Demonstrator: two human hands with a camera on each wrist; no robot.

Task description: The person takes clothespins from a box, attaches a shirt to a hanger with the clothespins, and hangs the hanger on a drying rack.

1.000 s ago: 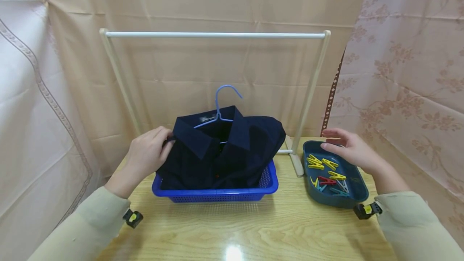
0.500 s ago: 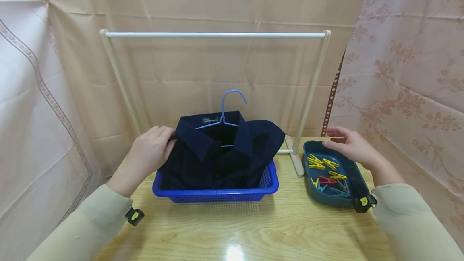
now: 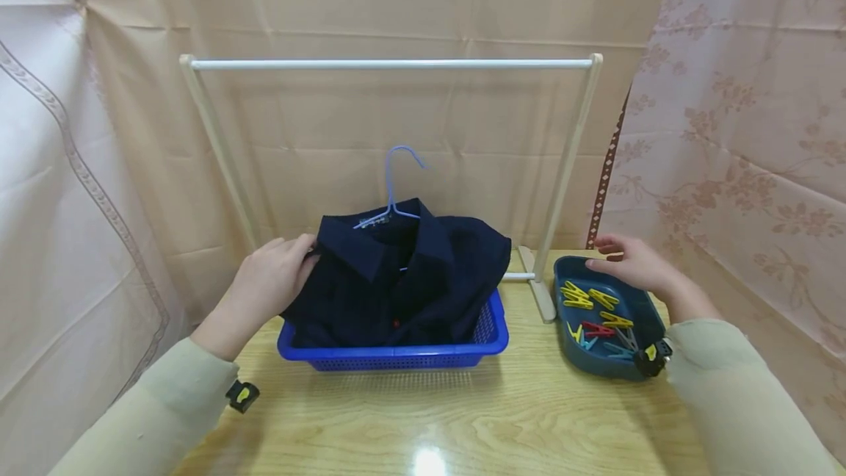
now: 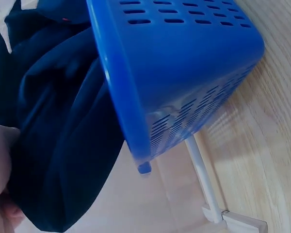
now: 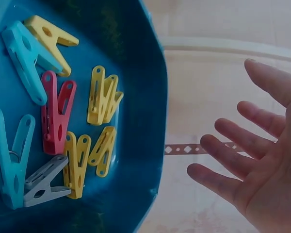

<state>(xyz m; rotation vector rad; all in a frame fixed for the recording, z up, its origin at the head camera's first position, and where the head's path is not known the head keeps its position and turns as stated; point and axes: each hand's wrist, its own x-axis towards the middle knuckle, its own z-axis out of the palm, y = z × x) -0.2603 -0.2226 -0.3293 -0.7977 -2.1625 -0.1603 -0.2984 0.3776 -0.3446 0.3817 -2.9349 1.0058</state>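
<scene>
In the head view a dark navy shirt (image 3: 370, 292) lies bunched in a blue perforated basket (image 3: 396, 351), with a light blue hanger (image 3: 390, 182) inside its collar and the hook standing up. My left hand (image 3: 267, 285) pinches the shirt's left shoulder; the left wrist view shows the fingers at the cloth (image 4: 68, 121) beside the basket wall (image 4: 184, 53). Over the far edge of a dark teal tray (image 3: 595, 367) my right hand (image 3: 644, 270) hovers with nothing in it, its fingers spread apart in the right wrist view (image 5: 262, 150).
Several clothespins, yellow, red, teal and grey, lie in the tray; a red one (image 5: 56, 116) is near their middle. Behind the basket stands a rack with a white top bar (image 3: 396, 64) and pale posts (image 3: 567, 167). Curtains hang behind and at both sides.
The hanger and collar dipped and shifted right, then rose and tilted back left. My left hand keeps its grip on the shirt. My right forearm has moved slightly left.
</scene>
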